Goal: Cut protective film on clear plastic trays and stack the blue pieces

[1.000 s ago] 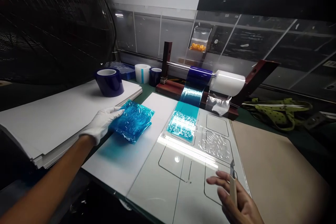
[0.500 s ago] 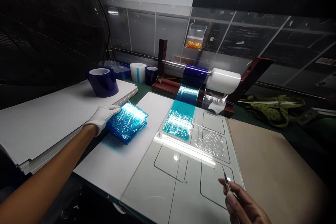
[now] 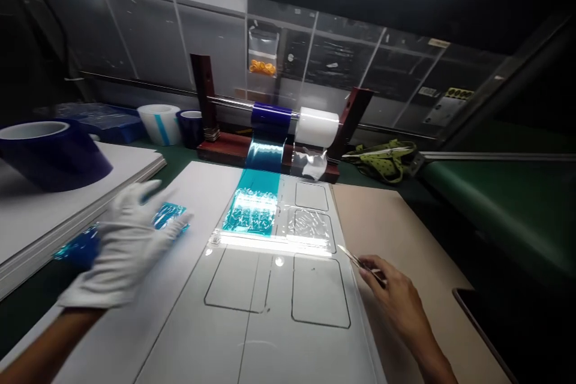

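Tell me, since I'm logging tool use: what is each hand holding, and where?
Right hand pinches tweezers at their rear end. Gloved left hand is open, holding nothing.

left hand (image 3: 123, 246): white glove | wrapped stack (image 3: 90, 240): glossy cyan-blue | film strip (image 3: 254, 201): teal, darker blue near roll | mounted rolls: deep blue (image 3: 271, 115), white (image 3: 318, 127) | loose tape roll (image 3: 49, 153): navy, white core | template board (image 3: 270, 312): pale grey, dark outlines | mat (image 3: 405, 234): tan | bench (image 3: 495, 204): dark green | strap (image 3: 382, 159): olive-yellow, dotted
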`<act>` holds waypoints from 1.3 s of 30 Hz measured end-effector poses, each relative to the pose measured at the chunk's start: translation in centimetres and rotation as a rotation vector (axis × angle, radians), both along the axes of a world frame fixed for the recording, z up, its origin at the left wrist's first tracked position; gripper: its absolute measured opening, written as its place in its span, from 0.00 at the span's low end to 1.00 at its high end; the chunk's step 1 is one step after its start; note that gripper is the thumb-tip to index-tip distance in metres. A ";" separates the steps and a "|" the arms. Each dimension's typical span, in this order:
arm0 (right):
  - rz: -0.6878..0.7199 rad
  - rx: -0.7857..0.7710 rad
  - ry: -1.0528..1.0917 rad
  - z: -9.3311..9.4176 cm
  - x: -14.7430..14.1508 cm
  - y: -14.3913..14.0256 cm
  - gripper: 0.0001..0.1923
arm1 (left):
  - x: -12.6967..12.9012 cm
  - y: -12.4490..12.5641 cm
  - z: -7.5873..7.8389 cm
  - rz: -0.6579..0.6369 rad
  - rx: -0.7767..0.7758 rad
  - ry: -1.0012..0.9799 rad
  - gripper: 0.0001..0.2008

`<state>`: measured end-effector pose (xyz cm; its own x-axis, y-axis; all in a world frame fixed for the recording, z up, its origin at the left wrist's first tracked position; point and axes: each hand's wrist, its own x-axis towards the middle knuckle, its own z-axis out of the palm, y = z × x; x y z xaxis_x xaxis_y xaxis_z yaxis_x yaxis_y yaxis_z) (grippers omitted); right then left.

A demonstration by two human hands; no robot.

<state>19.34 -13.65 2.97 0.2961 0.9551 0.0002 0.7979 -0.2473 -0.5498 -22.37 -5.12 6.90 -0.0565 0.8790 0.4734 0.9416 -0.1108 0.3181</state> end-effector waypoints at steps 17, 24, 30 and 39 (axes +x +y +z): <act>0.128 -0.030 -0.060 -1.5 0.2 3.8 0.10 | 22.7 4.7 -7.2 -0.780 -0.199 0.226 0.33; 0.084 0.009 -0.002 -2.5 2.2 2.9 0.11 | 22.8 4.5 -7.2 -0.672 -0.028 0.369 0.09; -0.119 0.068 -0.204 -4.8 6.6 -0.2 0.14 | 20.5 -1.2 -6.4 -0.702 0.210 0.451 0.33; -0.117 0.156 -0.266 -3.8 8.3 -5.3 0.14 | 17.8 -14.0 -10.6 -0.734 0.258 0.331 0.19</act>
